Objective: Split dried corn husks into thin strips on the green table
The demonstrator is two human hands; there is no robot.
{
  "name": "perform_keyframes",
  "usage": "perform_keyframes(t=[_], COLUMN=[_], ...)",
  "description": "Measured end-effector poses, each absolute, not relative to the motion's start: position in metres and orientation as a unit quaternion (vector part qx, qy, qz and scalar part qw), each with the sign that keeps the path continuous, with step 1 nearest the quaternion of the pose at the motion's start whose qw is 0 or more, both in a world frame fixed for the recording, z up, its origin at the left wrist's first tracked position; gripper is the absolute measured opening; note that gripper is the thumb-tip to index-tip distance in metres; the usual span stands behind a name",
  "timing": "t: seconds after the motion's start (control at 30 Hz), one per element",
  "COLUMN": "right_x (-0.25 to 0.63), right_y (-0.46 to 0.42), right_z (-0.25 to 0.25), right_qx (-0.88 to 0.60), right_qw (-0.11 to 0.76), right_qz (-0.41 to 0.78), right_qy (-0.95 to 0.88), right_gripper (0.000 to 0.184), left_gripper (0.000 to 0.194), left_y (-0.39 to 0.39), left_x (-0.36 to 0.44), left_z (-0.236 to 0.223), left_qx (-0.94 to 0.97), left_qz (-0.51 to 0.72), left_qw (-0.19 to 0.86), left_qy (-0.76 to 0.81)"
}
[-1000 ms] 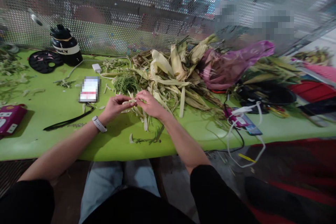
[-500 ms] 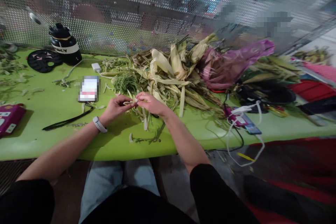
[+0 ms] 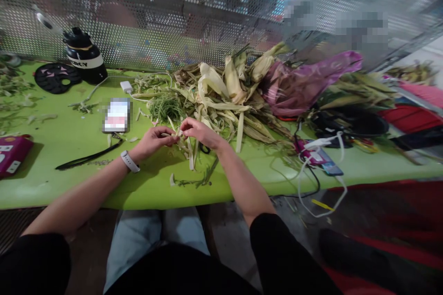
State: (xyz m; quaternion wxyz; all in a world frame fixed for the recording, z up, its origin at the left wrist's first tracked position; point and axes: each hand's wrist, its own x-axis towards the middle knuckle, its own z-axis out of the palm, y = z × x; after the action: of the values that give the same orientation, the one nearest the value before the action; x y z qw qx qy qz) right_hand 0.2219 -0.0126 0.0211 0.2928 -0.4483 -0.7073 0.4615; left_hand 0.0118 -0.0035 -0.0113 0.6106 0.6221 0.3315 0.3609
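Note:
Over the table's middle, my left hand (image 3: pixel 155 142) and my right hand (image 3: pixel 200 132) meet at their fingertips. Both pinch pale corn husk strips (image 3: pixel 178 133), partly covered by the fingers. More pale strips (image 3: pixel 191 159) trail below them toward the tabletop. A bundle of thin green stems (image 3: pixel 166 109) lies just beyond the hands. Behind and to the right rises a heap of dry corn husks (image 3: pixel 238 94). Beneath my right wrist shows a small black loop (image 3: pixel 204 148), its kind unclear. A green sprig (image 3: pixel 197 181) lies nearer me.
On the green table (image 3: pixel 145 193) lie a phone (image 3: pixel 116 115) with a black strap, a purple power strip (image 3: pixel 14 156) and a dark bottle (image 3: pixel 86 57). Rightward are a pink plastic bag (image 3: pixel 297 85) and a second phone (image 3: pixel 330 164) with white cables. Perforated metal (image 3: pixel 155 23) stands behind.
My right hand has shifted slightly, its fingers lifting a little at the husk strips, and the black loop now shows under its wrist. My left hand stays nearly in place.

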Motion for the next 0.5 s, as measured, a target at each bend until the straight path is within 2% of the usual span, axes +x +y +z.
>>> perform_keyframes(t=[0.2,0.5], right_x=[0.212,0.203], right_y=[-0.024,-0.02], right_z=[0.027,0.011], right_qx=[-0.432,-0.43], right_qw=[0.234,0.329], right_qz=[0.381,0.388], right_qy=[-0.784,-0.746], right_gripper=[0.027,0.033], left_gripper=[0.02,0.021], left_y=[-0.004,-0.007], left_x=[0.01,0.013], left_z=[-0.009,-0.004], left_qx=[0.638,0.625], left_qz=[0.313,0.368], left_qw=[0.638,0.606], left_qy=[0.298,0.328])
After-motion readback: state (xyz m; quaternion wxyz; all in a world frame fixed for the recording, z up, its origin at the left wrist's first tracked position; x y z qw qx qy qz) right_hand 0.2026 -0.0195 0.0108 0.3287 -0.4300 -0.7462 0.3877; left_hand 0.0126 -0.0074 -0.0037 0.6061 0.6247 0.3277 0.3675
